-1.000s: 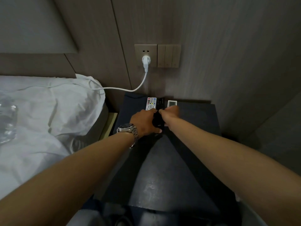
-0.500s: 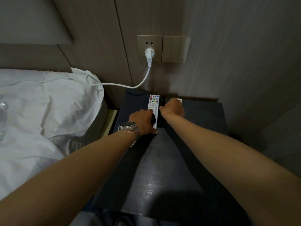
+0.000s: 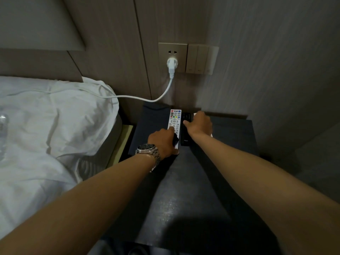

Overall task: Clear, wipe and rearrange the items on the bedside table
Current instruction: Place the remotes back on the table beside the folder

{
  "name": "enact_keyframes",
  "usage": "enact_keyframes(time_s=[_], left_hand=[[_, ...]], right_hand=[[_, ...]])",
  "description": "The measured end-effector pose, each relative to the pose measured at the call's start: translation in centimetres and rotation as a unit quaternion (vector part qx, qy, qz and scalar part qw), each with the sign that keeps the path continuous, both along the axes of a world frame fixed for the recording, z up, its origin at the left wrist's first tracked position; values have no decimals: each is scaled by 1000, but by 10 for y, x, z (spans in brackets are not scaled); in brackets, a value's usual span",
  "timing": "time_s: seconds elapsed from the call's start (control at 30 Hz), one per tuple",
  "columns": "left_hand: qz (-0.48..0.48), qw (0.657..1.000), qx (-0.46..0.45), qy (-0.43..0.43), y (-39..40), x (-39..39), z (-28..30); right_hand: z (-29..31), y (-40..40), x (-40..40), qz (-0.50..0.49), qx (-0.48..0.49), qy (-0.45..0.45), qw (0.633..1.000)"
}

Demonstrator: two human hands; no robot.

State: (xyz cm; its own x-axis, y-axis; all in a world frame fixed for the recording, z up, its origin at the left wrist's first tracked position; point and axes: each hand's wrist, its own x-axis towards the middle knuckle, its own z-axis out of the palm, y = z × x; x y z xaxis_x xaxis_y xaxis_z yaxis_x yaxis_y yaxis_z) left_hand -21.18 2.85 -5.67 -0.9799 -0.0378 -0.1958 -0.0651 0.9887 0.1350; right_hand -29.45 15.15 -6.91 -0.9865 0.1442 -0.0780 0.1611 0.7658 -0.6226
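A dark bedside table stands against the wall. At its back lie a white remote with coloured buttons and, touching its right side, a black remote. My left hand, with a wristwatch, grips the near end of the white remote, one finger lying on its buttons. My right hand is curled over a small white remote, which is almost fully hidden. Its thumb touches the black remote's right edge.
A white plug sits in the wall socket, beside a switch panel. Its cable runs left over the table's back corner onto the white pillow. A clear plastic bottle lies on the bed at far left.
My left hand slid back along the white remote, uncovering most of its buttons. My right hand moved from the black remote onto the small white remote at the back right.
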Motion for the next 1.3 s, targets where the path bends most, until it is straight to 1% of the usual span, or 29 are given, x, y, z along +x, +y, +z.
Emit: enact_keyframes(time_s=[0.1, 0.17, 0.2, 0.3, 0.37, 0.47, 0.57, 0.7, 0.83, 1.0, 1.13, 1.3], left_hand=[[2, 1000, 1, 19, 0, 2, 2], [-5, 998, -3, 58, 3, 4, 5], [-10, 997, -1, 81, 5, 6, 6], [-34, 991, 2, 132, 12, 10, 6], [-51, 988, -17, 147, 17, 10, 6], [-57, 984, -31, 165, 24, 7, 7], [-58, 984, -52, 161, 30, 4, 4], [-28, 985, -62, 161, 31, 1, -4], [-10, 985, -47, 165, 28, -2, -8], [-16, 984, -26, 173, 27, 1, -9], [-8, 984, -13, 180, 22, 6, 0], [21, 985, 5, 169, 8, 21, 16]], right_hand=[[2, 16, 1, -18, 85, 11, 996], [-3, 28, 3, -24, 136, -22, 990], [-8, 34, 4, -23, 144, -40, 989], [-19, 44, 8, 3, 126, -54, 990], [-20, 44, 11, 4, 108, -43, 993], [-17, 39, 16, -1, 109, -24, 994], [-14, 34, 20, 6, 116, -16, 993], [-13, 30, 21, 27, 121, -20, 992], [-13, 27, 21, 35, 116, -20, 992], [-12, 28, 21, 29, 92, -23, 995], [-1, 30, 27, 2, 83, -14, 996], [18, 31, 39, 9, 84, -15, 996]])
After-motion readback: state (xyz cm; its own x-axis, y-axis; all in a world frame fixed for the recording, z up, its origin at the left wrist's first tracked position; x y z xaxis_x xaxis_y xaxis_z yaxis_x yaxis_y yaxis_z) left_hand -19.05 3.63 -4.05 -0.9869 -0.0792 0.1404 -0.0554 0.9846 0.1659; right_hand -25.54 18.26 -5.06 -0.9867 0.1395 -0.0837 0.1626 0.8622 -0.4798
